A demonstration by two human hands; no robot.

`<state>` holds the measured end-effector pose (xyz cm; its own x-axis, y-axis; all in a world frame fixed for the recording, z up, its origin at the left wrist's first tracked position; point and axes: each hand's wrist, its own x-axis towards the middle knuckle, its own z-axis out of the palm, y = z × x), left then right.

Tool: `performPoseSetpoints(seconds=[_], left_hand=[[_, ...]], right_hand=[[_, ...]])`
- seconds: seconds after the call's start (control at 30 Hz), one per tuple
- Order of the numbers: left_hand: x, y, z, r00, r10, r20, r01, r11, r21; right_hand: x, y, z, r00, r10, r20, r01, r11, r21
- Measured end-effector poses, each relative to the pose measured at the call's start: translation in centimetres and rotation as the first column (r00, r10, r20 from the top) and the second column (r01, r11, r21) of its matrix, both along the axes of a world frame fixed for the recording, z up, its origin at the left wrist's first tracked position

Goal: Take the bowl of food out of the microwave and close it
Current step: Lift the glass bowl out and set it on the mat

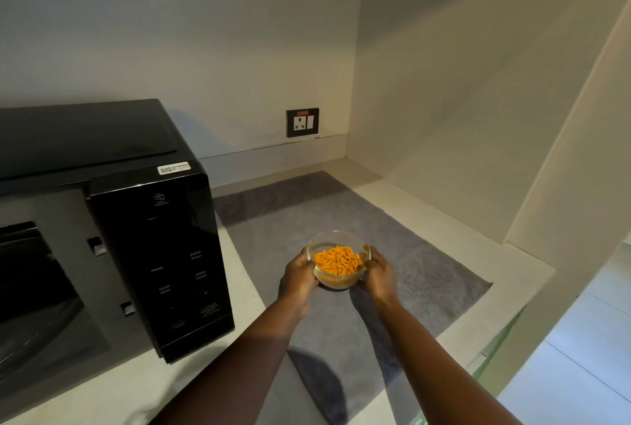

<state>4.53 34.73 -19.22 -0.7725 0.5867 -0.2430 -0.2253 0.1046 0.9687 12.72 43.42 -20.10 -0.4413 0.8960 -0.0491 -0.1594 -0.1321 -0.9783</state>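
A clear glass bowl (336,240) filled with orange food strips is held between both hands over a grey mat (426,274), right of the microwave. My left hand (297,276) grips its left side and my right hand (379,276) grips its right side. Whether the bowl rests on the mat or hangs just above it I cannot tell. The black microwave (160,254) stands at the left with its cavity open; the dark interior shows at the far left, and the door itself is out of view.
The grey mat lies on a white counter (454,233) that ends in a corner of cream walls. A black wall socket (302,122) sits on the back wall. The counter's right edge drops to a tiled floor (580,356).
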Motion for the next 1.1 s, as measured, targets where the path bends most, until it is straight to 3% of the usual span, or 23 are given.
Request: performPoseSetpoints(seconds=[0.23,0.5,0.7,0.87,0.97,1.1], left_hand=[[-1.1,1.3,-1.7,1.000,-0.017,0.020,0.017,1.000,-0.007],[-1.9,2.5,-3.5,0.995,-0.004,-0.104,-0.006,0.995,-0.100],[-1.1,2.0,-2.6,0.986,0.058,-0.156,-0.087,0.978,-0.188],[0.3,0.7,-0.2,0.947,0.050,-0.316,-0.133,0.959,-0.248],[1.4,0.1,1.4,0.905,0.050,-0.422,-0.162,0.959,-0.233],[2.8,-1.5,4.0,0.861,0.159,-0.483,-0.238,0.966,-0.106]], right_hand=[[-0.8,1.1,-0.7,0.998,0.020,-0.063,-0.028,0.992,-0.124],[-1.1,2.0,-1.3,0.997,0.033,-0.067,-0.049,0.969,-0.241],[0.0,1.8,0.0,0.977,0.128,0.168,-0.111,0.988,-0.106],[1.5,0.8,1.9,0.926,0.021,0.376,-0.099,0.977,0.188],[1.6,-0.1,3.5,0.927,-0.070,0.370,-0.066,0.937,0.342],[1.1,-1.9,5.3,0.963,-0.138,0.233,-0.001,0.859,0.513]])
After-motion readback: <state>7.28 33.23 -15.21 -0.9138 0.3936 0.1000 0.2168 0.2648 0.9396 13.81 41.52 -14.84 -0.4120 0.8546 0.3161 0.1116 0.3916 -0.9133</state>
